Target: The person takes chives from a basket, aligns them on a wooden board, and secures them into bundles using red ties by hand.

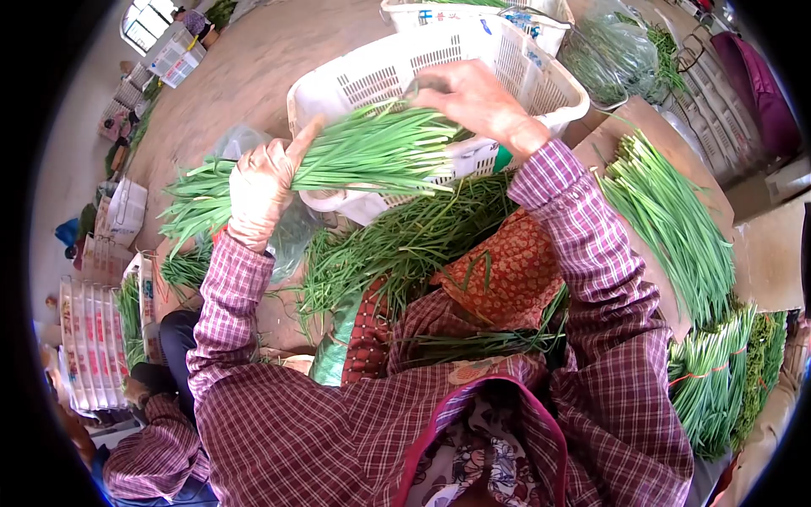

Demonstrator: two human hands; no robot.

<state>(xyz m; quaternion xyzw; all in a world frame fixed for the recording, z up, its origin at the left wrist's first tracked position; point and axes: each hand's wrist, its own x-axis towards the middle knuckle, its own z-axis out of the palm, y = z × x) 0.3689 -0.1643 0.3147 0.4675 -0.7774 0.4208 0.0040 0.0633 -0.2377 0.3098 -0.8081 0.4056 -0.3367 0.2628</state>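
My left hand [263, 182] is wrapped around a thick bunch of garlic chives [367, 156], held level above my lap with the pale cut ends to the right. Over the upper edge of that bunch, near the cut ends, my right hand [477, 100] has its fingers curled together. Its fingertips are blurred, and what they pinch, if anything, I cannot make out. Loose chives [405, 237] lie heaped across my lap on a red patterned cloth [507, 270]. Just behind the bunch stands a white slatted plastic basket [355, 76].
At right, a large pile of chives [676, 228] lies on cardboard [604, 139], with a red-banded bundle [714, 380] below. Another white basket [405, 15] and a plastic bag of greens [612, 59] stand farther back. Stacked crates [89, 338] and a person's sleeve [160, 448] are at left.
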